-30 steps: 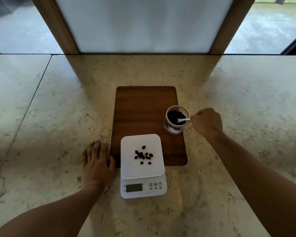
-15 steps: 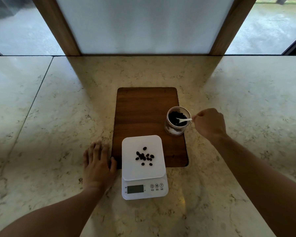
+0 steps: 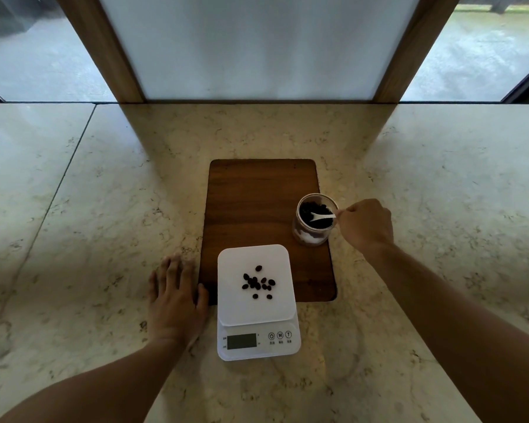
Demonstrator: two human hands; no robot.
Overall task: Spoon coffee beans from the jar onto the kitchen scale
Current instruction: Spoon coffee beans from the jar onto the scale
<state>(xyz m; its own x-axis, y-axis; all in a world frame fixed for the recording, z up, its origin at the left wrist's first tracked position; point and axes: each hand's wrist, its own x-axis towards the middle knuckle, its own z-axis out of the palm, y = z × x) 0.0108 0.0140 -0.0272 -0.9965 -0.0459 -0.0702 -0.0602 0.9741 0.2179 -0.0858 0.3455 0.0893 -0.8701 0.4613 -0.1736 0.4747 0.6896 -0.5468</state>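
Note:
A clear jar of dark coffee beans stands on the right side of a wooden board. My right hand, just right of the jar, pinches the handle of a small white spoon whose bowl lies inside the jar on the beans. A white kitchen scale sits at the board's front edge with several loose beans on its platform. My left hand rests flat on the counter left of the scale, fingers spread, thumb by the board's corner.
The marble counter stretches wide to both sides. A wood-framed white panel and windows rise along the far edge. The scale's display and buttons face me.
Hardly anything differs: my right hand stays at the jar with the spoon inside it, and my left hand stays flat. The view has shifted slightly.

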